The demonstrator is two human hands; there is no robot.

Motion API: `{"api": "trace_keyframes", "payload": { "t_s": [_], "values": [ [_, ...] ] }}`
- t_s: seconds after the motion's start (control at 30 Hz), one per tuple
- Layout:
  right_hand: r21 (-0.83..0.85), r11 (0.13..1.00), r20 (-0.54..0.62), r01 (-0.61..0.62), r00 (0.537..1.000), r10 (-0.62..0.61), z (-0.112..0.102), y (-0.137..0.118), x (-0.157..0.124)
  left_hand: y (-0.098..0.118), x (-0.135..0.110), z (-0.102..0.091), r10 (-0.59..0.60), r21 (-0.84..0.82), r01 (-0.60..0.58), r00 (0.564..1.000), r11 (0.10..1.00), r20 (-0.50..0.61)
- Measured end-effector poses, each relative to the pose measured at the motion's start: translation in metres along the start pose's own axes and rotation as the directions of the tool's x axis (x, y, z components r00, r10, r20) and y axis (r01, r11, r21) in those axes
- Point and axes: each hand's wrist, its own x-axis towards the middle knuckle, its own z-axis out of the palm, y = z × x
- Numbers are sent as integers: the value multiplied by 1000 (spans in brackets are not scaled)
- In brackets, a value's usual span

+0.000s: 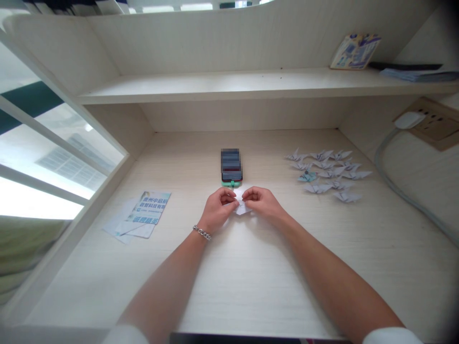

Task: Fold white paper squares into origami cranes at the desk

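Between my two hands is a small piece of white folded paper, low over the middle of the desk. My left hand, with a silver chain bracelet at the wrist, pinches its left side. On the right side, the thumb and curled fingers of my right hand grip the same paper. The fingers cover much of it, so its exact folds cannot be made out. Just beyond my hands lies a phone with a green piece at its near end.
Several folded paper cranes stand at the right, one of them bluish. Printed sheets lie at the left. A grey cable hangs from the wall socket. Above the desk runs a shelf holding a small box.
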Motion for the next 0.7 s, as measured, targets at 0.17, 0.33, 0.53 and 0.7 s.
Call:
{"api": "trace_keyframes", "payload": {
  "t_s": [0.17,0.33,0.53,0.7],
  "values": [
    [62,998,1,-14,1000,14,-1,-1,0,0,1,-2,-20,4,20,1000,1000,-18],
    [18,1000,18,25,1000,-26,1,0,-1,2,0,-2,-18,53,16,999,998,37],
    [22,999,25,29,999,-30,-1,0,0,2,2,-6,-68,-42,73,993,996,92],
    [39,999,-6,26,1000,-26,-3,-2,-1,3,3,-7,-64,-51,67,996,996,63]
  ]
}}
